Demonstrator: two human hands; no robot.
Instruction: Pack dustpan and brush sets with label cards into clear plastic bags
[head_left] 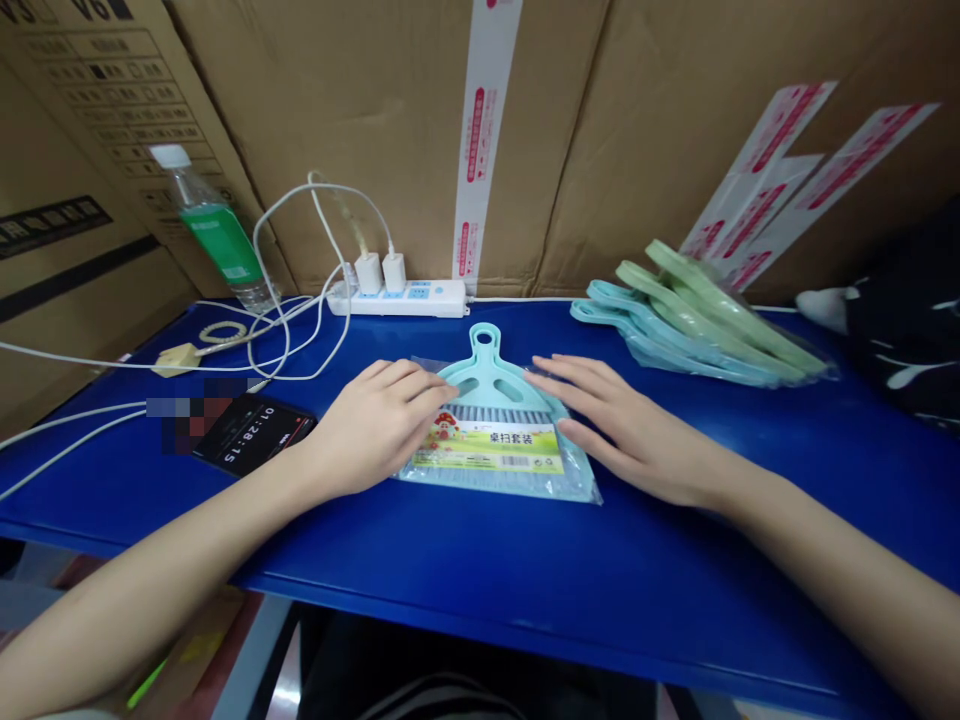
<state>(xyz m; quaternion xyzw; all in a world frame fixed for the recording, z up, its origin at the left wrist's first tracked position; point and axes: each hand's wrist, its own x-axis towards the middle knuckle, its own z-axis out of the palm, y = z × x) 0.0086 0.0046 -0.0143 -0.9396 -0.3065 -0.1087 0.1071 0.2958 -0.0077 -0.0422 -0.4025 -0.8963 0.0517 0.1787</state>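
A light blue dustpan and brush set (pixel 487 395) in a clear plastic bag lies flat on the blue table (pixel 465 560), its looped handle pointing away from me. Across its middle is a printed label (pixel 495 447). My left hand (pixel 390 415) rests at the set's left edge, fingers stretched out over the bag's side. On the other side, my right hand (pixel 615 420) has its fingers spread, with the tips at the bag's right edge. Neither hand is wrapped around the set.
Several bagged blue and green dustpan sets (pixel 697 315) are piled at the back right. A power strip (pixel 420 297) with white cables stands by the cardboard wall (pixel 390 120). At left are a plastic bottle (pixel 221 240) and a phone (pixel 251 435). Dark fabric (pixel 911 320) lies far right.
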